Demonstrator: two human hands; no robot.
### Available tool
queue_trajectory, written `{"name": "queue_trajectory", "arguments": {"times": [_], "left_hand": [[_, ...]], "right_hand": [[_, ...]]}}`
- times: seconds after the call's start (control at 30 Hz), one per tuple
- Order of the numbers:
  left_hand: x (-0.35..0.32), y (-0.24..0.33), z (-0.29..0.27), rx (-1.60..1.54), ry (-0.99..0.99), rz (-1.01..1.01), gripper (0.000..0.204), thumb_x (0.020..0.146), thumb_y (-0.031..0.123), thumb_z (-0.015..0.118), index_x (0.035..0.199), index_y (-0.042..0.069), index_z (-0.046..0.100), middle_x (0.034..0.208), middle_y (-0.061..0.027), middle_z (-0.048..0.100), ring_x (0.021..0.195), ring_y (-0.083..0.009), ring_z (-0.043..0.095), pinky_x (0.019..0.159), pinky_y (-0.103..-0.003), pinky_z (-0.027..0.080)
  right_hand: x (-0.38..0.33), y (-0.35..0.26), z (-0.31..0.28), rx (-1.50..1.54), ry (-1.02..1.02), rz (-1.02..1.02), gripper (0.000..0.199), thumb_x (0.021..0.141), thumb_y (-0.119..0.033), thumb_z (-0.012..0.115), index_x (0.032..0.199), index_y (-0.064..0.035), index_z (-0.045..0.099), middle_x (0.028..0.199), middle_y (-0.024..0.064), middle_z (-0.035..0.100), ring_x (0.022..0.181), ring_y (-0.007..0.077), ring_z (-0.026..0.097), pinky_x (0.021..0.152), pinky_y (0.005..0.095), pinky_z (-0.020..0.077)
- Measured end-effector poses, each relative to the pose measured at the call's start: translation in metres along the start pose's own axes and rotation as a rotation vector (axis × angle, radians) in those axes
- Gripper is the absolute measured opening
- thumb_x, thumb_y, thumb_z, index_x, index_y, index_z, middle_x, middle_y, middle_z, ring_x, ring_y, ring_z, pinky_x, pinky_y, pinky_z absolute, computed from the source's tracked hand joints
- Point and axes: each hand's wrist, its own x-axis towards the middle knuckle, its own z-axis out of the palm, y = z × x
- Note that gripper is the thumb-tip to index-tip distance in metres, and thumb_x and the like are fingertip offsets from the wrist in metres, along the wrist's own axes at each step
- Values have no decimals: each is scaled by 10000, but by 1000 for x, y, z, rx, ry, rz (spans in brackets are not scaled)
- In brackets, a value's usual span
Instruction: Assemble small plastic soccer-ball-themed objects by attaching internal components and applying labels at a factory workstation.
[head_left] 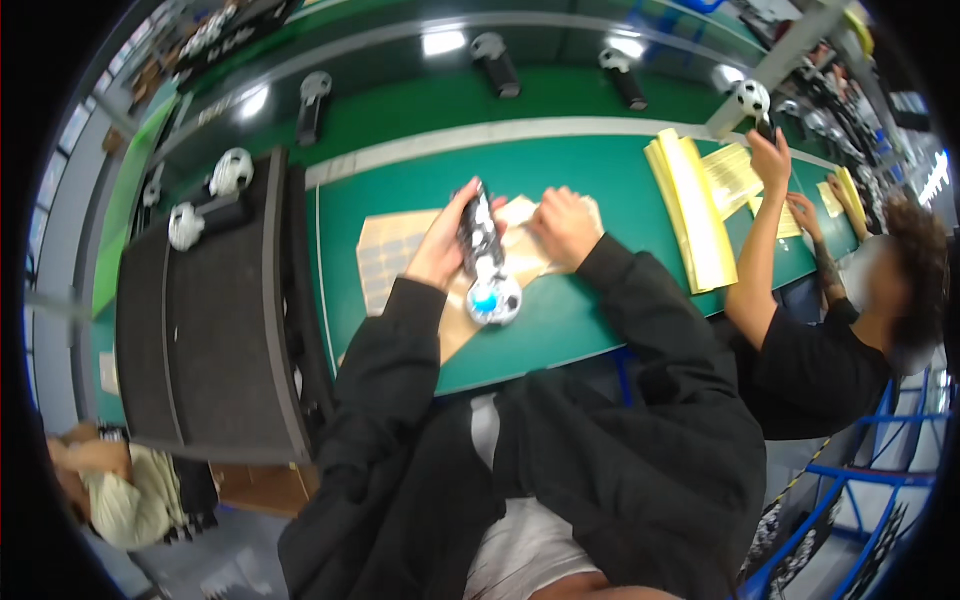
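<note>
My left hand (440,245) is wrapped round the black handle of a handheld device (482,235). The device's round white head has black patches like a football, with a bright blue spot on it, and points toward me. Just right of it, my right hand (567,228) is closed, its fingers curled down over crumpled tan paper (520,212); whatever the fingertips hold is hidden. Beneath my left hand lies a tan sheet with rows of pale square stickers (385,255). Both hands are above the green worktable (560,335).
Left stands a dark grey foam-lined crate (215,335) with two similar devices (205,218) on top. Yellow paper sheets (690,215) lie to the right. More devices (497,65) rest on the green conveyor beyond. At right a co-worker (820,345) holds another device; a person (130,490) is at lower left.
</note>
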Motion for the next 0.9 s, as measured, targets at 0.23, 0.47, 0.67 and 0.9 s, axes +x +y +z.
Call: {"name": "queue_trajectory", "arguments": {"times": [0.23, 0.47, 0.67, 0.9], "left_hand": [[-5, -3, 3, -29, 64, -4, 369, 817, 308, 565, 1010, 17, 447, 911, -153, 588, 597, -227, 600, 487, -278, 500], [-75, 18, 44, 309, -64, 276, 283, 799, 174, 557, 992, -25, 498, 735, -121, 585, 585, -169, 583, 492, -230, 481], [-124, 14, 77, 419, -28, 705, 335, 708, 136, 643, 992, -4, 534, 676, -62, 577, 524, -135, 536, 483, -217, 458], [-162, 32, 68, 966, 190, 1208, 448, 674, 269, 673, 984, -18, 525, 748, -89, 592, 566, -156, 539, 515, -229, 448]], "right_hand": [[-8, -7, -11, 618, 188, 400, 161, 727, 56, 512, 741, -49, 391, 791, 96, 490, 657, 185, 475, 614, 264, 407], [56, -65, -79, 1351, 322, 543, 165, 763, 74, 509, 848, -18, 401, 808, 100, 500, 576, 135, 475, 536, 182, 400], [95, -118, -94, 1157, 267, 516, 193, 747, 81, 536, 889, -9, 442, 772, 83, 491, 558, 115, 461, 509, 167, 378], [100, -137, -127, 1498, 285, 407, 50, 761, -7, 514, 758, -34, 472, 657, 34, 422, 508, 80, 376, 473, 155, 319]]}}
